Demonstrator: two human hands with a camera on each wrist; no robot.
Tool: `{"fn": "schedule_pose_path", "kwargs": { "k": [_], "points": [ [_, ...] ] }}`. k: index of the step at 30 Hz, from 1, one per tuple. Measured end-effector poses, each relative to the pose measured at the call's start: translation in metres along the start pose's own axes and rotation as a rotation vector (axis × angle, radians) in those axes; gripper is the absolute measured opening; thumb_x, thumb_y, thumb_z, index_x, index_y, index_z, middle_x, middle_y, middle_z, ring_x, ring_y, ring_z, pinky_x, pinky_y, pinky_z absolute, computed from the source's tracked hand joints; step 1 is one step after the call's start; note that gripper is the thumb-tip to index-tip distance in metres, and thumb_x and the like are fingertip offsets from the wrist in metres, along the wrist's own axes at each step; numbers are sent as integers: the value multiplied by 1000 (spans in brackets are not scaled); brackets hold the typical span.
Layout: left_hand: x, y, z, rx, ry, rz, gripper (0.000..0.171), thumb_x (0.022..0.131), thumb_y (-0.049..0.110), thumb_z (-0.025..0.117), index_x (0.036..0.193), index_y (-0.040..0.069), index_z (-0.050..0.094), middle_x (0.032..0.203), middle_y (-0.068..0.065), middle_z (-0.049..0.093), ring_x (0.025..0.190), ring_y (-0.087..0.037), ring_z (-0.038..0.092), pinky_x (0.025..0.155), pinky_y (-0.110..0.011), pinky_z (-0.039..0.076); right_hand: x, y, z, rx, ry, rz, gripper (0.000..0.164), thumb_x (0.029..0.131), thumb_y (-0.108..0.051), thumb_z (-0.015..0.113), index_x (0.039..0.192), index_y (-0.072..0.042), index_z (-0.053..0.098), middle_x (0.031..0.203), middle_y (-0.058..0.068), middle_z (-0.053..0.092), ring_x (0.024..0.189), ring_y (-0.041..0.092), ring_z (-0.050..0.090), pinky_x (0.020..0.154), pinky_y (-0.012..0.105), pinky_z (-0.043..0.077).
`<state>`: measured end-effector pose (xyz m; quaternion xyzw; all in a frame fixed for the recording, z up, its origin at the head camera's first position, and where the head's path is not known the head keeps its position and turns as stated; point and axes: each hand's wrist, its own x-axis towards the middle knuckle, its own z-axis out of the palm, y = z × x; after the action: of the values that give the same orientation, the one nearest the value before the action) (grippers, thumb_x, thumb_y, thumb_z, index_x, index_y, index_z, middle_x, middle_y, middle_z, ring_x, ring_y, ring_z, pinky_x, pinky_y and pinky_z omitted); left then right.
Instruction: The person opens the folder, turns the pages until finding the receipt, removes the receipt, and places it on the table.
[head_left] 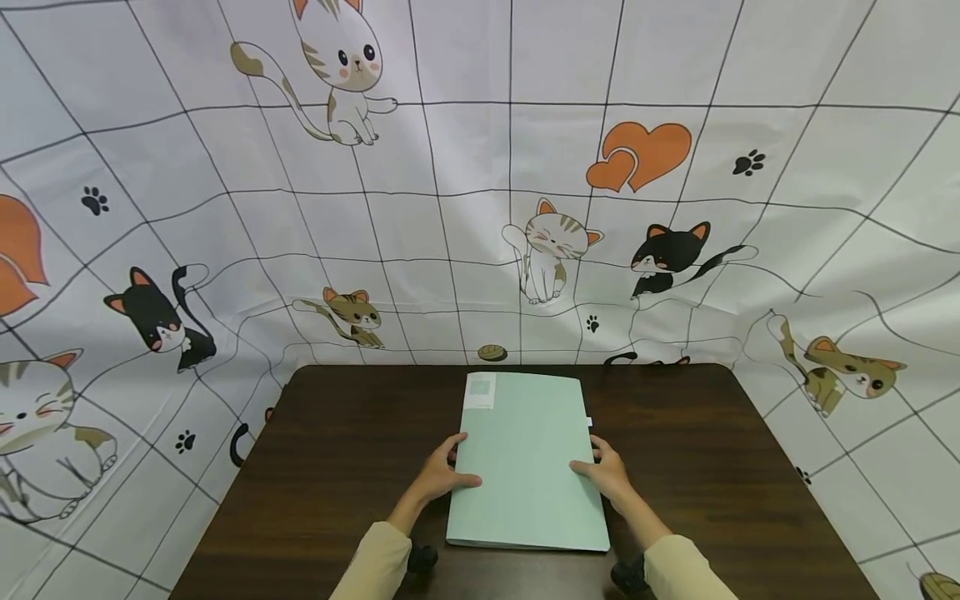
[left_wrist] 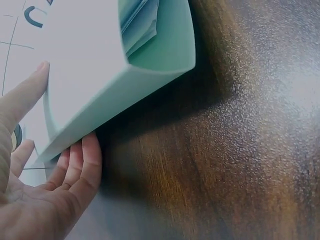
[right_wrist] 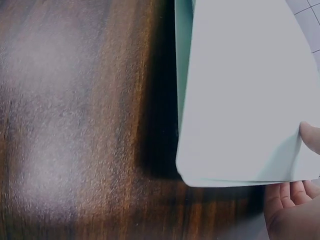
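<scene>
A pale green file folder (head_left: 525, 467) lies closed between both hands, its white label (head_left: 480, 390) at the top left corner. My left hand (head_left: 442, 471) grips the spine side, thumb on the cover and fingers underneath. In the left wrist view the folder's spine (left_wrist: 115, 95) faces the camera, and papers (left_wrist: 142, 27) show inside its open end. My right hand (head_left: 606, 475) grips the opposite edge, thumb on top. The right wrist view shows the cover (right_wrist: 245, 100) and the right fingers (right_wrist: 287, 195) under its edge. A shadow falls beneath the folder.
The dark brown wooden table (head_left: 337, 467) extends on both sides of the folder. A white cloth (head_left: 465, 233) printed with cats and a grid hangs behind and beside the table. A small white tab (head_left: 589, 422) sticks out from the folder's right edge.
</scene>
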<state>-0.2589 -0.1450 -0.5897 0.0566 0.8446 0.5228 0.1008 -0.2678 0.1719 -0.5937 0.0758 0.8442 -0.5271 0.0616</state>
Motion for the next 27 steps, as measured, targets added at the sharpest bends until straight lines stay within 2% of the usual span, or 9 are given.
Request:
{"fn": "schedule_pose_path", "kwargs": {
  "k": [14,22,27],
  "points": [
    [1,1,2,45,8,-1,87,73,16,85,145,0,39,119,-30,49,83,-22,52,71,-34,48,0,-6,0,45,12,8,72,89,-19,67,145,9,33,129,38,50,103,41,61,83,45,53],
    [0,0,4,76,21,1,87,73,20,85,145,0,40,125,-31,47,98,-31,53,80,-44,50,0,-12,-4,80,12,21,68,91,-20,64,146,6,33,138,37,45,115,45,56,90,49,50],
    [-3,3,3,87,9,13,89,74,26,85,145,-2,39,132,-35,42,97,-30,53,80,-46,51,-1,-17,-7,95,4,2,64,94,-19,62,146,6,35,141,34,43,122,46,51,94,49,48]
  ]
}}
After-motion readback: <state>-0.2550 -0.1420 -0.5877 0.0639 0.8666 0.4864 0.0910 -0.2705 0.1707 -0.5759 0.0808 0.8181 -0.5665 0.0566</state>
